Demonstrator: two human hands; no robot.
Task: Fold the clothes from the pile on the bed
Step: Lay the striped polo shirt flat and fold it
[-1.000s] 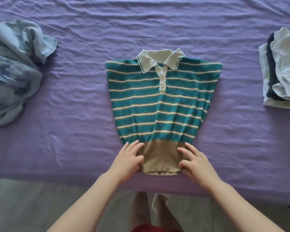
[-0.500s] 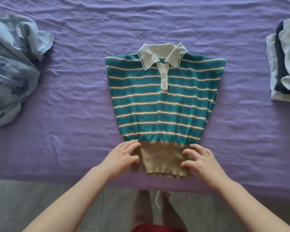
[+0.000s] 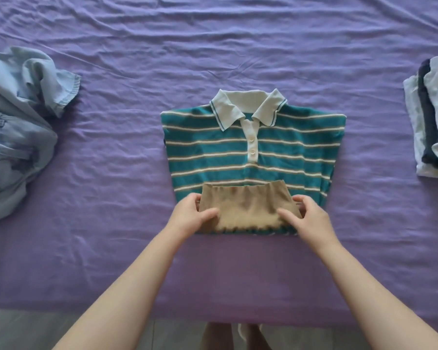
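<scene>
Both our hands pinch the tan hem band [image 3: 245,205] of the striped polo shirt [image 3: 253,147], left hand [image 3: 191,215] at its left end, right hand [image 3: 309,218] at its right, thumbs on top, the band turned up over the teal stripes. Beyond our grip the white collar lies flat on the purple sheet [image 3: 111,173]. Far left sits the crumpled denim pile [image 3: 18,127]; far right, a folded stack [image 3: 430,117].
</scene>
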